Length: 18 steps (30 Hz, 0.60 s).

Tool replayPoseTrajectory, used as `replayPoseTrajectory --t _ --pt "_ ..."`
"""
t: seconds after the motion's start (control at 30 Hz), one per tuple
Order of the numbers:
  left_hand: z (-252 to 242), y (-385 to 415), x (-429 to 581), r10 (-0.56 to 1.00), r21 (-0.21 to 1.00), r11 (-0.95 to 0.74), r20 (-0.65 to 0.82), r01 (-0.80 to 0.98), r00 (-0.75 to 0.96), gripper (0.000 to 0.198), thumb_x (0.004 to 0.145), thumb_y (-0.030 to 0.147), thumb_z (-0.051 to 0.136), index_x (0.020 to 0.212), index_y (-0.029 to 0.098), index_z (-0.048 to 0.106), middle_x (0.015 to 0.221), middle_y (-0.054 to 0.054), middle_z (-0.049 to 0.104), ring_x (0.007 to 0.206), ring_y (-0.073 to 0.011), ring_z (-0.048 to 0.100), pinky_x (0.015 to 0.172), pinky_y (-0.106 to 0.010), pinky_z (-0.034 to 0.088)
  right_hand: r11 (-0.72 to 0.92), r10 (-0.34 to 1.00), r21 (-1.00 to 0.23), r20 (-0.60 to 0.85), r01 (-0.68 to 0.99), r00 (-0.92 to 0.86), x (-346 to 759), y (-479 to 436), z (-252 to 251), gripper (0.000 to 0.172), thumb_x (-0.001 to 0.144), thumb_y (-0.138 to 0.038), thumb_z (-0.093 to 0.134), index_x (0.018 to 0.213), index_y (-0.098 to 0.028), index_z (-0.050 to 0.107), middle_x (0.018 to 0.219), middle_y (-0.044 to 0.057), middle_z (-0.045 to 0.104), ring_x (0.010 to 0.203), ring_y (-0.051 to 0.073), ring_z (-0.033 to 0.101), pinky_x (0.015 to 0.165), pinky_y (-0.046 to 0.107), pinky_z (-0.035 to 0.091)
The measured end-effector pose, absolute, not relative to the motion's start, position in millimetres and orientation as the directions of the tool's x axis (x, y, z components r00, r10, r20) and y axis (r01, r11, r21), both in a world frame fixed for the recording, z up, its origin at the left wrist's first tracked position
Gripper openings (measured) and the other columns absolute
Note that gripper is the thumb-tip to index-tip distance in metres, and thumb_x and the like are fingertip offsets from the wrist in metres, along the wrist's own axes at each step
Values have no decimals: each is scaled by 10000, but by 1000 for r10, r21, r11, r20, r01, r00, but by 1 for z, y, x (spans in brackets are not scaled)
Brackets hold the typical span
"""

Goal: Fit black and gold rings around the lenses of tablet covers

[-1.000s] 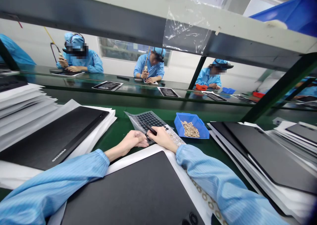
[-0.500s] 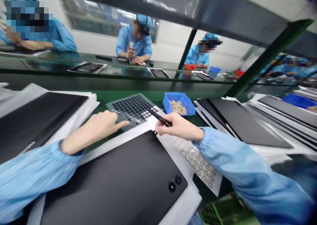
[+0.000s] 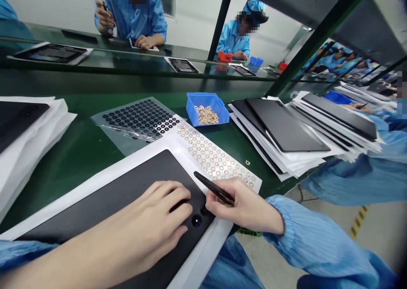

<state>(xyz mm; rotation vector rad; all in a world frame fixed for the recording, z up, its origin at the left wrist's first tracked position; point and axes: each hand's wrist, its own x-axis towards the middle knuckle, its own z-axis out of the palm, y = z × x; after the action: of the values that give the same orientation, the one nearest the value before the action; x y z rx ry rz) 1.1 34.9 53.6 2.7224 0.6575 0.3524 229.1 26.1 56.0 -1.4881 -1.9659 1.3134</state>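
Observation:
A dark grey tablet back cover (image 3: 104,200) lies on white sheets in front of me. Over it rests my left hand (image 3: 162,217), palm down, with its fingers loosely bent and a little apart, holding nothing. My right hand (image 3: 235,202) grips black tweezers (image 3: 211,185), their tip pointing up and left. Its fingertips are at the cover's right edge, beside a round camera hole (image 3: 196,220). A second round hole is partly hidden by those fingers. Beyond the cover lie a sheet of black ring stickers (image 3: 136,115) and a white sheet with pale rings (image 3: 216,155).
A blue bin (image 3: 207,100) with loose pale rings stands behind the sheets. Stacked covers with paper (image 3: 282,123) are at right; another stack (image 3: 28,145) is at left. One loose ring (image 3: 247,162) lies on the green table (image 3: 85,149). Co-workers sit across the bench.
My right hand has come back from the black sticker sheet to the cover's corner, tweezers still in it. The left hand has moved right and down onto the cover. The view has shifted.

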Motion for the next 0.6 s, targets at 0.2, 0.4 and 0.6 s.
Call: replayPoseTrajectory --t 0.2,0.4,0.6 --pt "52 36 5 480 356 -843 158 404 863 194 929 177 372 994 212 552 1073 -55 540 1047 -218 458 836 -326 429 54 886 -793 -242 606 -396 228 25 58 112 732 -160 555 629 -172 513 530 -55 436 474 66 383 440 187 298" --pt "51 35 5 479 317 -855 182 410 859 211 918 166 375 979 209 572 1019 -60 561 1016 -224 480 808 -324 441 217 855 -704 -199 677 -480 227 27 63 274 777 -183 542 577 -188 355 509 -62 359 463 66 338 434 209 246" --pt "50 36 5 423 202 -900 191 386 886 296 832 119 459 1090 210 572 1053 -80 573 1022 -248 486 809 -336 438 178 847 -757 -208 629 -489 229 27 61 283 766 -186 592 560 -180 398 497 -66 362 455 64 348 426 207 254"
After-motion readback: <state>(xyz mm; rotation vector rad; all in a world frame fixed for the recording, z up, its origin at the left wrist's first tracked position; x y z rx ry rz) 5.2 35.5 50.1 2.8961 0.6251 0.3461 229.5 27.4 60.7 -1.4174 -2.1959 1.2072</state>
